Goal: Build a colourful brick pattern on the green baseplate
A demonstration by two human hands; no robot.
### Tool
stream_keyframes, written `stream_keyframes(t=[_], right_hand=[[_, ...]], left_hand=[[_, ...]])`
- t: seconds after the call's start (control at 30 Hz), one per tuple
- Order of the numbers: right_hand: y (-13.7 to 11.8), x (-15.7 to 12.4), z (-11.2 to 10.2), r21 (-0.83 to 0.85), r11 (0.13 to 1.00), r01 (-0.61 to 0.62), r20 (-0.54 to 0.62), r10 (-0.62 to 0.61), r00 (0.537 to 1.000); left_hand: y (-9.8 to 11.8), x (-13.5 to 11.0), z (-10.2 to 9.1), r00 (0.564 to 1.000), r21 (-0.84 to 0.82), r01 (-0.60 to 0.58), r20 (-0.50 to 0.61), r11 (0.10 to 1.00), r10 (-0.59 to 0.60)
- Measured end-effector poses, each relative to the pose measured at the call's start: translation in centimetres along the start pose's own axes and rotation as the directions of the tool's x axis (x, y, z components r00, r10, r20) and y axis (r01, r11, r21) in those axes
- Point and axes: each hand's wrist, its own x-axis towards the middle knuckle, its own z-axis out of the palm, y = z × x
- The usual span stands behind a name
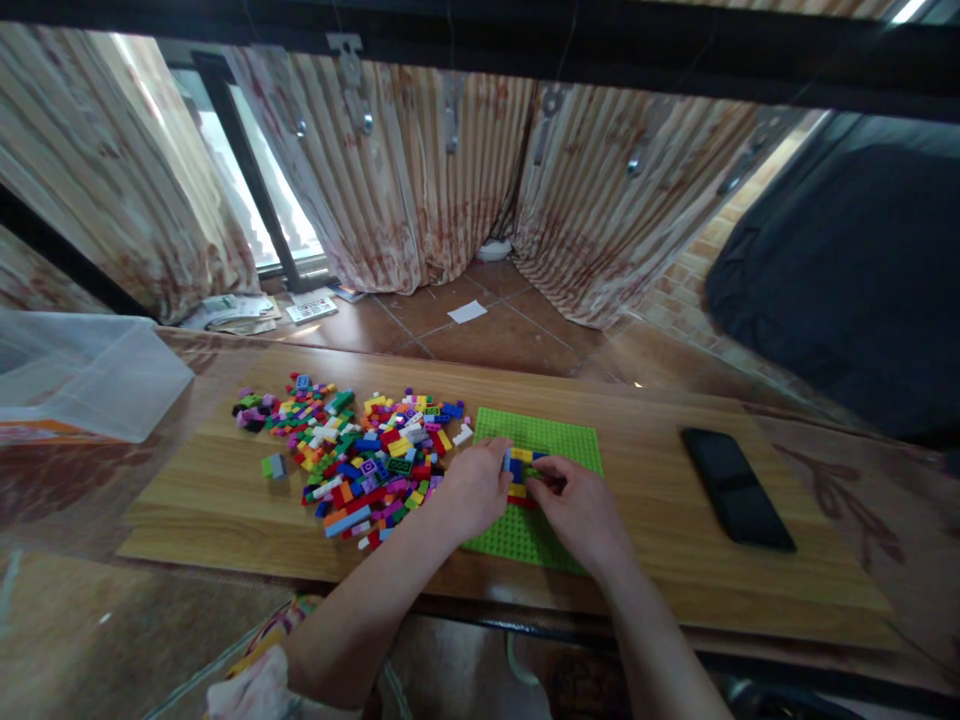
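A green studded baseplate (555,430) lies on the wooden board, partly covered by both hands. On its middle stands a small build of toy bricks (517,478) in yellow, blue and red. My left hand (476,488) is closed at the left side of this build, fingers pressed against it; a bit of light blue shows by the fingertips. From the right, my right hand (581,505) reaches in with thumb and index finger pinched at the build's right edge. Whatever sits between those fingertips is too small to make out.
A spread heap of loose toy bricks (367,460) covers the board (217,500) left of the baseplate. To the right lies a black phone (736,488). A clear plastic bin (90,375) stands at the far left. Curtains (420,190) hang behind.
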Motion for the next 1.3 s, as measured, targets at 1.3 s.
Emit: stream_keyframes(t=[1.3], right_hand=[[0.3, 0.5, 0.4, 0.102, 0.995, 0.011, -0.063, -0.005, 0.998]], left_hand=[[0.3, -0.3, -0.5, 0.998, 0.005, -0.011, 0.054, 1.0, 0.011]])
